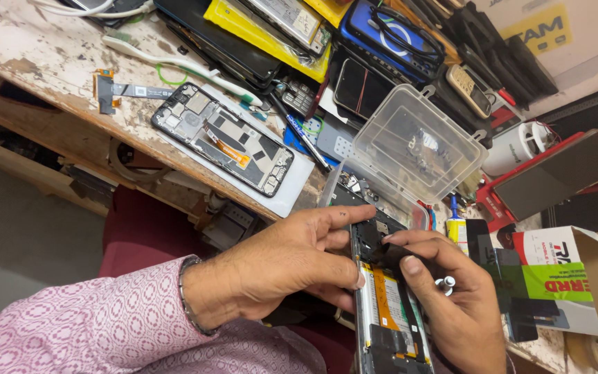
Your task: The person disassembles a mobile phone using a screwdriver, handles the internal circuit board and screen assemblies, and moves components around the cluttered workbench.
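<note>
- The right hand (pixel 444 305) pinches a small black piece at the upper end of the opened phone (pixel 385 305), thumb and forefinger pressed together on it; a short silver-tipped tool (pixel 445 282) sits tucked between its other fingers.
- The left hand (pixel 282 266) steadies the same phone from the other side, thumb along its left edge, forefinger stretched over its top end.
- The phone is held above the lap, just off the workbench's (pixel 50 62) near edge, not resting on it. Its long axis runs from the person toward the bench; both hands touch it, the right one nearer the black piece.
- Its back is off: a yellow-labelled battery and dark, matte boards show inside a thin metal rim.
- Further out on the chipped, white-painted bench lie a second stripped phone frame (pixel 224 136) on a pale mat and a clear plastic box (pixel 417 142).
</note>
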